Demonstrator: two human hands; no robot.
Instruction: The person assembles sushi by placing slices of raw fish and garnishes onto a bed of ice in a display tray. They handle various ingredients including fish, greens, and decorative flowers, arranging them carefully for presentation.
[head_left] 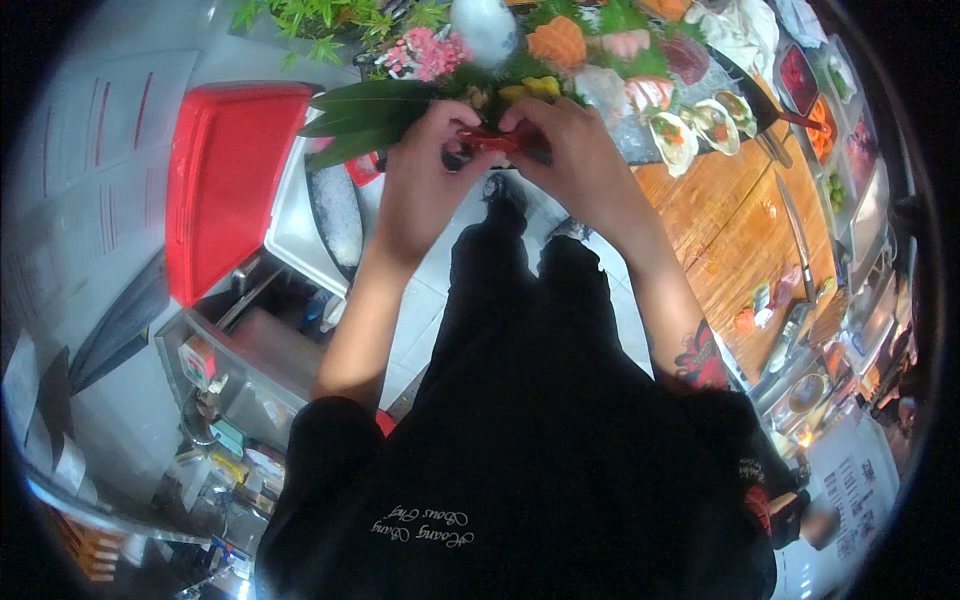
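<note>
My left hand (425,175) and my right hand (575,160) meet at the near edge of a seafood platter, fingers curled and thumbs pointing inward. Between them they pinch a shiny red piece (490,143); the fingers cover part of it, so its kind cannot be made out. Long dark green leaves (365,115) fan out beside my left hand. Beyond the hands lie a rolled orange fish rosette (557,42), yellow pieces (541,86) and pink flowers (430,52). Filled shells (673,143) rest on crushed ice (632,132) to the right.
A round wooden board (715,230) at the right bears a long knife (795,235) and scraps of fish (785,287). Several small containers of garnish (822,130) line its far side. At the left stand a red lid (225,190), a white cooler (300,245) and an ice-filled dark tray (338,215).
</note>
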